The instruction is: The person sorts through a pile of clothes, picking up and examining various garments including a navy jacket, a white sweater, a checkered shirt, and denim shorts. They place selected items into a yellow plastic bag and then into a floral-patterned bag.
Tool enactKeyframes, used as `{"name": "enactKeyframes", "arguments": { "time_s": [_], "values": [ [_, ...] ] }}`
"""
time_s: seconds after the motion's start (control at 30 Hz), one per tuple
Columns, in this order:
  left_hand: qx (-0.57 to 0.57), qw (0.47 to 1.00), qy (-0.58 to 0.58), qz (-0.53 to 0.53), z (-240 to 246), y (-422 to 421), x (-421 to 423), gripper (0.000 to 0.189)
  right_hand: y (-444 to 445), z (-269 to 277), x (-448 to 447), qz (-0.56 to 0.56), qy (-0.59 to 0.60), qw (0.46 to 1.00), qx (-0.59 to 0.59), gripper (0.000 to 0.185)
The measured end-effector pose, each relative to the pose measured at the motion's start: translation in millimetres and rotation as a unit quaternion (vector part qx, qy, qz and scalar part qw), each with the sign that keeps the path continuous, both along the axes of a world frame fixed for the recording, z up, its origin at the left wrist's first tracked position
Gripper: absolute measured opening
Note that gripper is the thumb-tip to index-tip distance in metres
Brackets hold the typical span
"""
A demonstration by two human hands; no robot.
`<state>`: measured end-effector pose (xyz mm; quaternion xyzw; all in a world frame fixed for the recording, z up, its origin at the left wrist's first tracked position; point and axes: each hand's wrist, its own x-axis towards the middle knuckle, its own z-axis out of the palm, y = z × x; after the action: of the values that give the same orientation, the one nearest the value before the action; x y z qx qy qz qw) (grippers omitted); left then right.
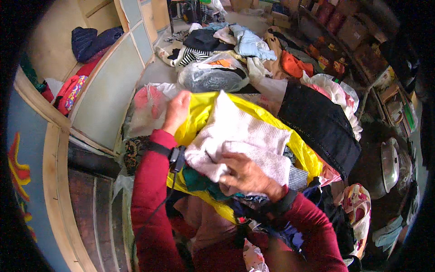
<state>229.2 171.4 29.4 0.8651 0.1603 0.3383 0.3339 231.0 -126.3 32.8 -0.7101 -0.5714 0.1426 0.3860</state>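
Note:
A yellow plastic bag [306, 153] lies wide at the mouth in front of me, filled with clothes. My left hand [177, 110] grips its far left rim. On top of the clothes is a pale pink knitted garment [251, 132], partly folded. My right hand [246, 173], slightly blurred, rests on the near part of this knit; whether its fingers pinch the cloth is unclear. Beneath the knit, a dark green cloth [198, 180] and a checked cloth [298, 179] show at the bag's near side.
Beyond the bag lie a clear plastic bag of clothes [214, 80] and a heap of garments [204, 40]. A black fabric piece [316, 125] is at the right, near a metal basin [390, 165]. A wood-framed glass panel [108, 91] stands at the left.

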Motion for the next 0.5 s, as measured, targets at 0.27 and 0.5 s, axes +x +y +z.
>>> {"name": "enactKeyframes", "arguments": {
  "time_s": [0.27, 0.5],
  "values": [
    [-0.145, 0.965, -0.186, -0.116, 150, -9, -53, 0.02, 49, -31, 57, -0.111, -0.029, 0.969, -0.218, 0.061],
    [0.286, 0.95, -0.115, -0.045, 113, -97, -139, 0.032, -82, -11, 75, 0.014, 0.04, 0.998, -0.051, 0.049]
  ]
}}
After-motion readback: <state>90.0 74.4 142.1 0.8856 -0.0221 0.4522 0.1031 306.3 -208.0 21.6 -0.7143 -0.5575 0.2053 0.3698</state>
